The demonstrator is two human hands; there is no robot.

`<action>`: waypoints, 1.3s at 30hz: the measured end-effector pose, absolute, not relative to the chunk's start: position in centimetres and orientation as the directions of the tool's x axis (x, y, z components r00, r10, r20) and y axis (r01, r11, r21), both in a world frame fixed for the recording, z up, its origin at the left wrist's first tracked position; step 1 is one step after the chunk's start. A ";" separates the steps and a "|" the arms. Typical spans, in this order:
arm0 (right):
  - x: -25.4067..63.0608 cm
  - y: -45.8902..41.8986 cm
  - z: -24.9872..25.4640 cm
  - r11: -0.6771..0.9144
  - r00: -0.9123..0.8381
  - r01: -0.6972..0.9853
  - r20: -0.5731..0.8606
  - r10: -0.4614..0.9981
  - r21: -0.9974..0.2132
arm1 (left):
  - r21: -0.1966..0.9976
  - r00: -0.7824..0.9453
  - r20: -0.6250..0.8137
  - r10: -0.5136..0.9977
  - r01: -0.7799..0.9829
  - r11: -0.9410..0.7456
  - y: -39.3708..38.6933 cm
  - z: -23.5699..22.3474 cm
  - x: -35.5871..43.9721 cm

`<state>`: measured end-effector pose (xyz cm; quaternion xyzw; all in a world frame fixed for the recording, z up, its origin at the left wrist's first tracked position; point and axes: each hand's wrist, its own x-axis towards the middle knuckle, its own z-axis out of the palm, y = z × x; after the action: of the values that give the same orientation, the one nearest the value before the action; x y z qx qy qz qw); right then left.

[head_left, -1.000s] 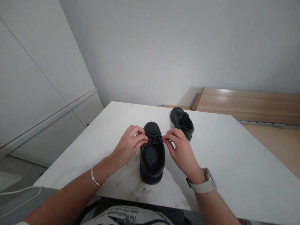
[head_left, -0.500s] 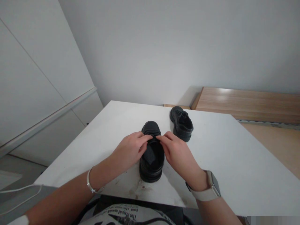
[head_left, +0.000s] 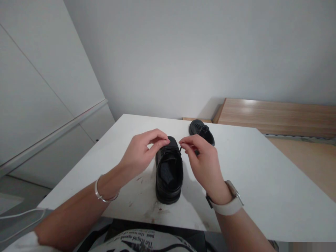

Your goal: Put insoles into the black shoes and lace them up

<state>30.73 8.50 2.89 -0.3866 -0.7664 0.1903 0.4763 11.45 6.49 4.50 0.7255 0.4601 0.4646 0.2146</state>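
Observation:
A black lace-up shoe (head_left: 170, 190) stands upright on the white table (head_left: 252, 175), toe pointing away from me. Thumb and fingertips of my left hand (head_left: 140, 150) are pinched together just above its toe; whatever they hold is lost against the black leather. On the other side, my right hand (head_left: 203, 157) pinches a black shoelace (head_left: 180, 149), which runs up from the lacing to the fingertips. A second black shoe (head_left: 198, 128) lies farther back to the right, partly hidden behind my right hand.
A wood-grain panel (head_left: 278, 115) stands beyond the table at the right. White cabinets (head_left: 39, 87) line the left side, and a white cable (head_left: 21, 213) hangs near the table's front left corner. Dark smudges mark the table near the shoe's heel.
Both hands have moved up and away from the shoe's opening, toward the toe. They have drawn slightly apart, and a length of shoelace now shows raised under my right fingertips.

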 end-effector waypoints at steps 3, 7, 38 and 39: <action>30.7 8.5 3.4 0.574 -0.157 0.255 0.552 0.819 -0.778 | 0.916 0.104 0.349 0.931 0.174 -0.362 7.0 4.4 11.6; 30.3 8.3 3.4 0.545 -0.197 0.130 0.517 0.833 -0.828 | 0.972 0.195 0.233 0.953 -0.023 -0.233 7.9 3.4 12.2; 30.5 9.5 0.3 0.326 -0.372 0.037 0.289 0.882 -0.945 | 0.831 0.423 0.306 0.853 0.318 -0.456 7.1 3.7 11.2; 30.4 9.5 0.2 0.320 -0.386 0.030 0.284 0.878 -0.947 | 0.737 0.436 0.384 0.814 0.386 -0.554 6.9 3.7 11.2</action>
<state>30.43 9.49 0.21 -0.3333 -0.6812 0.4784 0.4427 11.18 6.93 3.71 0.7978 0.3762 0.3751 0.2852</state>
